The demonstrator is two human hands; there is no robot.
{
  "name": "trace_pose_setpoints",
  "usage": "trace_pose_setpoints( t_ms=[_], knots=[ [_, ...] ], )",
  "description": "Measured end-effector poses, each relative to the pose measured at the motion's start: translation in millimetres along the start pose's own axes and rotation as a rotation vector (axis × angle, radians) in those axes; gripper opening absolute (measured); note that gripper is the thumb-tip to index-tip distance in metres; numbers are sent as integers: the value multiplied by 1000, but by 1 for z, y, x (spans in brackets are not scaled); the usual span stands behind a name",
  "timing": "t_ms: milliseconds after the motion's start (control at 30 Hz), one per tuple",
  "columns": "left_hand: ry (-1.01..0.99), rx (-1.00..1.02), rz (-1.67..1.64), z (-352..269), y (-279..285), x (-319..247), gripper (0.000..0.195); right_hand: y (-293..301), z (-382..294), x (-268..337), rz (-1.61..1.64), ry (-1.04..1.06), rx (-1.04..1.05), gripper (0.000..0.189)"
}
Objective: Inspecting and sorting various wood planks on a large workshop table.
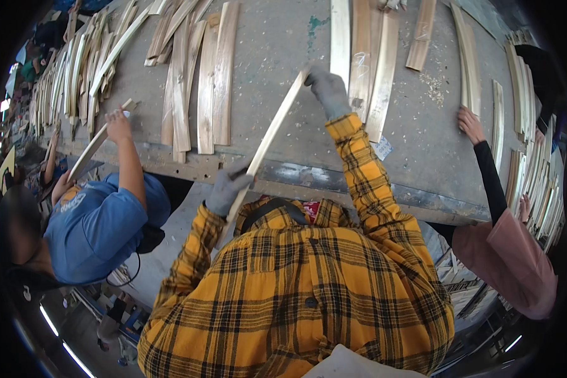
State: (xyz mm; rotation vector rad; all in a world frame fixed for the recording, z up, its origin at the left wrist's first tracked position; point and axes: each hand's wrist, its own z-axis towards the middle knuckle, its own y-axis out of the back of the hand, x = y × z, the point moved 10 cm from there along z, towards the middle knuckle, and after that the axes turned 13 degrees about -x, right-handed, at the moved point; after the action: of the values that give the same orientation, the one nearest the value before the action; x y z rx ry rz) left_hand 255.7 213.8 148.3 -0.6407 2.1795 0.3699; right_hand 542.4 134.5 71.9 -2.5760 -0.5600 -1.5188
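A long, thin pale wooden strip [276,123] slants across the front edge of the worktable [274,90]. Its upper end is over the tabletop and its lower end comes back beside my left forearm. My left hand [227,189], in a grey glove, grips the strip near its lower part. Also gloved in grey, my right hand [330,92] has its fingers bent at the strip's far end. Just right of that hand lie several flat boards, among them a brown board [360,61] with a chalk-like mark and a pale board [383,75].
More wooden boards [207,90] lie left of the strip, and a dense row of slats [71,80] farther left. A person in blue [99,222] holds a slat at left. At right, another person's hand [471,124] touches boards. A printed paper piece [382,148] and wood shavings [434,90] lie on the table.
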Motion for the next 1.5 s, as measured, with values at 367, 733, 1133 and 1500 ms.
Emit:
trace_pose_setpoints(
  t_ms=[367, 733, 1133, 1500],
  knots=[
    [175, 370, -957, 179, -65, -84, 51, -70, -108, -68, -6, -329, 633, 38],
    [-640, -898, 1001, 245, 38, -184, 54, 41, -66, -28, -195, -141, 354, 45],
    [-492, -503, 699, 283, 104, -163, 60, 159, 10, -12, -206, -30, -82, 35],
    [-621, -616, 585, 123, 22, -72, 41, 39, -3, -20, -245, 128, 80, 25]
  ],
)
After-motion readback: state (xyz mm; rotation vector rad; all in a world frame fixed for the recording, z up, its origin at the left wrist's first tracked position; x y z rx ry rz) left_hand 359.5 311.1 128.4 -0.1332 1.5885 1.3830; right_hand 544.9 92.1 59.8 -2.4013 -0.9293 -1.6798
